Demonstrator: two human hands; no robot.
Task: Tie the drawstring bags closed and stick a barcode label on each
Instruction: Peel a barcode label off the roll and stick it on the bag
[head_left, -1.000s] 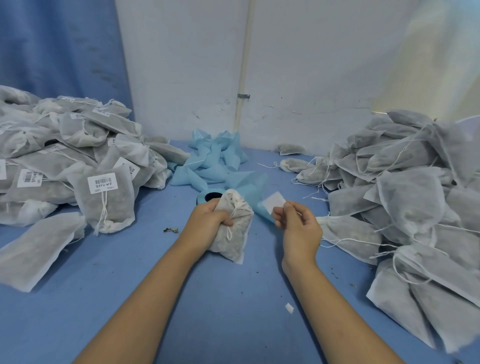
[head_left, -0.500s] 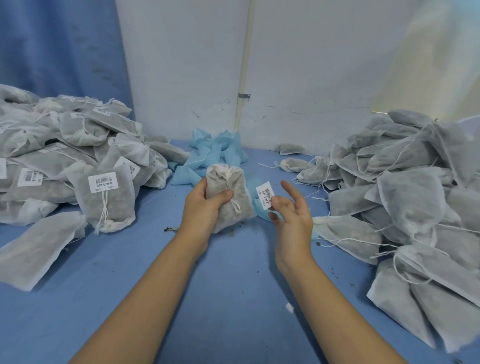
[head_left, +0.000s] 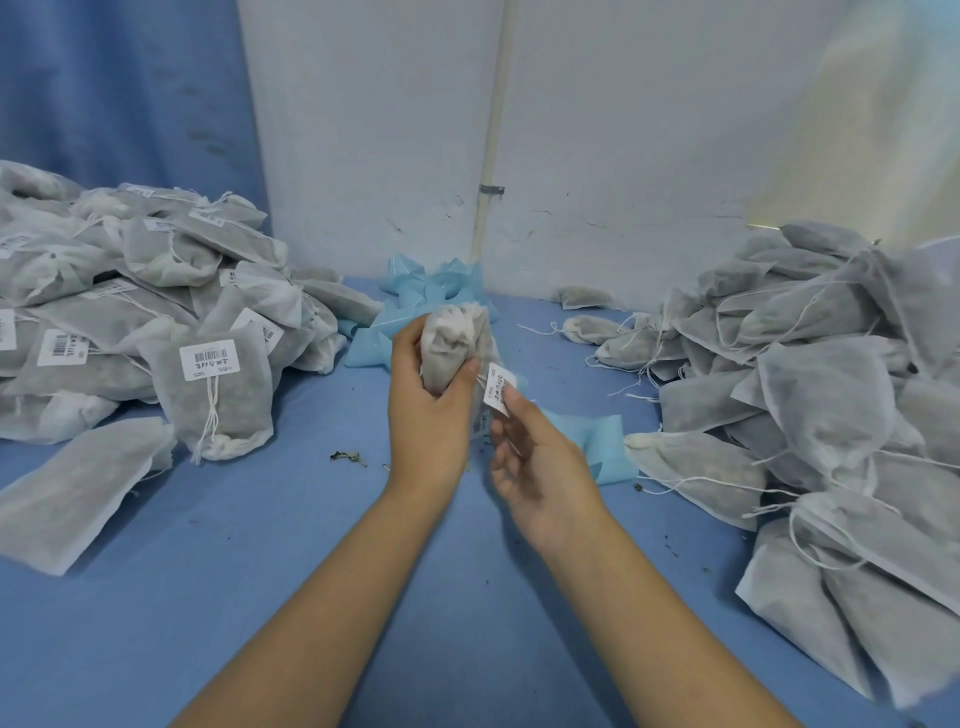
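Drawstring bag (head_left: 451, 347) stands upright in your left hand (head_left: 426, 415), held above the blue table (head_left: 260, 597). Your fingers and thumb are curled round its body, and the gathered neck is on top. Your right hand (head_left: 540, 462) pinches the barcode label (head_left: 497, 388) by its lower edge, just beside the bag's right flank. It is unclear whether the label touches the bag.

Turn a flat face of the bag toward the label and lay one edge down first. Then smooth across with your thumb so the soft fabric does not wrinkle, and keep the cord out from under it.

The label shows a barcode and a row of characters that are too small to read. Left of your left hand, a labelled bag (head_left: 213, 400) carries a similar print. Right of your right hand lies the unlabelled pile (head_left: 831, 415).
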